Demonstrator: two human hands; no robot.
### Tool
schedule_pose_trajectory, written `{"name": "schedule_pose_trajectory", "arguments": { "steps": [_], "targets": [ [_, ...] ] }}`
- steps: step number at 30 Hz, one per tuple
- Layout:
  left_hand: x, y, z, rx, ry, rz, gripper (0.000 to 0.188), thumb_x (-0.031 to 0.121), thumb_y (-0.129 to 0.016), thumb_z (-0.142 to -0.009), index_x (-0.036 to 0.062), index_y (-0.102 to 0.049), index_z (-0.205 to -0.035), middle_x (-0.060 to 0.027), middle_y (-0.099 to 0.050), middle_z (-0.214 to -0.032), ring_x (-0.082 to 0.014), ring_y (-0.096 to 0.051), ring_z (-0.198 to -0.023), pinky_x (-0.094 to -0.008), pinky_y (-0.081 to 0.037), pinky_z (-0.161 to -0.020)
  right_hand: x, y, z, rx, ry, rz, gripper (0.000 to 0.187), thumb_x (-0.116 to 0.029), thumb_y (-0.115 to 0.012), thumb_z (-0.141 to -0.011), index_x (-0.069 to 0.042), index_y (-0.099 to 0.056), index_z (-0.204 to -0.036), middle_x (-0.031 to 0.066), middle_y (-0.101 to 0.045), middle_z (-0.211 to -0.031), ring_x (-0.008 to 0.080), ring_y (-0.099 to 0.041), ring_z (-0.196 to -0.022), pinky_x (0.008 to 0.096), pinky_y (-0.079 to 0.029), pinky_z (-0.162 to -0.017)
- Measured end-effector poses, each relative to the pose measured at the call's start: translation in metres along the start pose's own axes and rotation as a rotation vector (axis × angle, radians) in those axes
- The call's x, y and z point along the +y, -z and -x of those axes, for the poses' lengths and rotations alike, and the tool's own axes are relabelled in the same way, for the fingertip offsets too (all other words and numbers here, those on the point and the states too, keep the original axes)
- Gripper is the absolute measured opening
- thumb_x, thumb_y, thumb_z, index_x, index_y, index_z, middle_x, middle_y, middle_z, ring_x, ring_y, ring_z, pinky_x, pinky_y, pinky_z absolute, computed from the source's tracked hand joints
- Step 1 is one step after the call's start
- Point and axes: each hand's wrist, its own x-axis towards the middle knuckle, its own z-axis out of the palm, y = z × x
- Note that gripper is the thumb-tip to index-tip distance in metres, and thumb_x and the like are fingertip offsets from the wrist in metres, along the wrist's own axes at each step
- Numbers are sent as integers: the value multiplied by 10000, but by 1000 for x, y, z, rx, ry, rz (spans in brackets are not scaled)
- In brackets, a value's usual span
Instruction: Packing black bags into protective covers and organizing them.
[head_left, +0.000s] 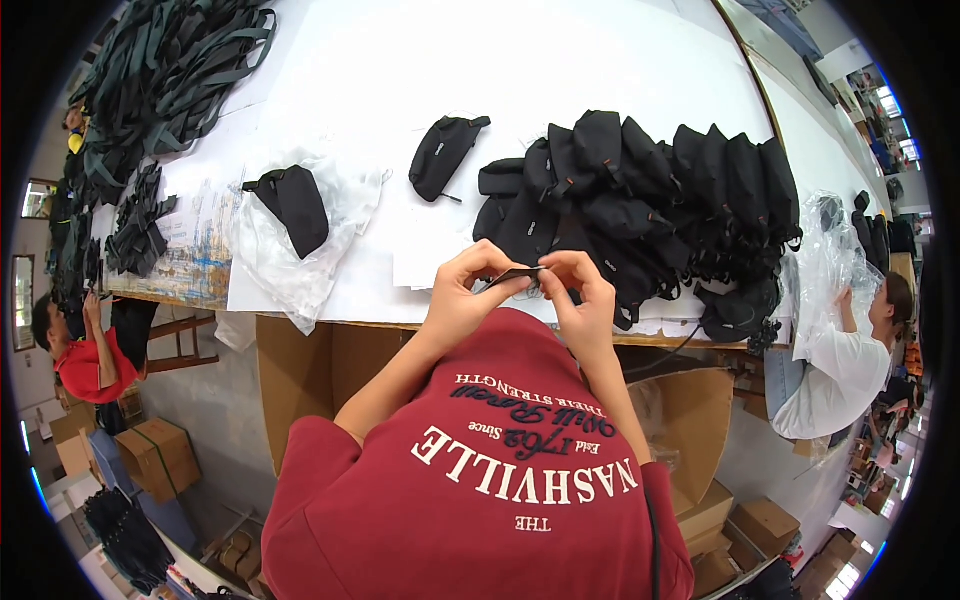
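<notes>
Just in front of my chest, over the table's near edge, my left hand point(468, 287) and my right hand point(581, 300) meet on a small, thin dark piece point(513, 273). Its exact kind I cannot make out. Fingers and thumb of the left hand pinch it from one side. The right hand's fingertips close on its other end. Right beyond my hands lies a big heap of black fabric pouches point(600, 190). A single black pouch point(442, 158) rests apart from the heap, slightly left of it. Another black pouch point(296, 208) lies on clear plastic bags point(335, 200) farther left.
A white-topped table point(390, 60) spreads out ahead. Dark straps point(170, 70) are piled far left. Co-workers stand at both sides, one in red point(98, 368), one in white point(835, 385) handling clear plastic. Open cardboard boxes point(690, 410) stand beneath the near edge.
</notes>
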Motion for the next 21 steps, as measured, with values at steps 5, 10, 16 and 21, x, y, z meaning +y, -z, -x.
{"name": "schedule_pose_trajectory", "arguments": {
  "steps": [5, 10, 16, 21],
  "targets": [
    [-14, 13, -5, -143, 258, 275, 116, 96, -560, -904, 8, -633, -885, -31, -596, -862, -91, -557, -786, -228, -433, -726, -2, 10, 2, -2, 52, 84, 36, 13, -625, -815, 23, -603, -841, 39, -611, -696, 78, -575, -600, 201, -447, -569],
    [-20, 11, -4, -275, 255, 175, 143, 147, -547, -921, 19, -587, -969, -13, -606, -901, -60, -560, -827, -213, -438, -740, -4, 9, 3, -90, 12, 113, 46, 0, -646, -797, 21, -609, -815, 40, -627, -675, 76, -585, -598, 197, -446, -569],
    [-19, 12, -3, -281, 259, 170, 133, 154, -573, -903, 30, -571, -951, 14, -579, -870, -42, -545, -798, -200, -429, -718, -1, 11, 1, -159, -25, 67, 69, -23, -663, -791, 18, -610, -806, 41, -637, -671, 73, -591, -589, 196, -447, -553],
    [-24, 12, -5, -286, 260, 198, 116, 143, -581, -897, 32, -577, -932, 18, -576, -849, -40, -544, -786, -195, -424, -706, -2, 13, -1, -190, -47, 52, 75, -26, -666, -794, 18, -604, -797, 40, -635, -678, 74, -588, -584, 192, -444, -540]
  ]
}}
